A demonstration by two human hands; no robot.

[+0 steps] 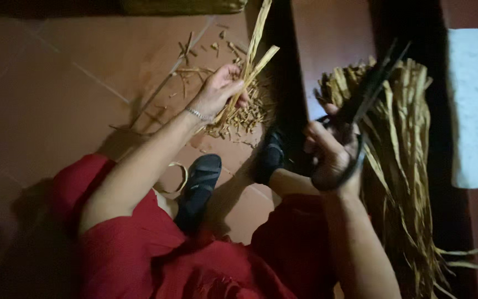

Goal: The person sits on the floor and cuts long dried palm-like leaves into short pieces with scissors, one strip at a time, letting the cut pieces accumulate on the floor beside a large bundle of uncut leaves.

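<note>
My left hand (218, 91) grips a few long dry straw strips (254, 52) that stick up and away from me. A thin bracelet sits on that wrist. My right hand (332, 155) holds large black scissors (367, 91) by their handles, blades pointing up and to the right, apart from the strips. The blades look close together. I sit in a red garment, with black sandals (199, 185) on my feet on the tiled floor.
A pile of short straw cuttings (244, 116) lies on the brown tiles beyond my left hand. A big bundle of long dry straw (405, 155) lies at the right. A white cloth (477, 105) sits at the far right. A woven basket edge (183, 5) shows at the top.
</note>
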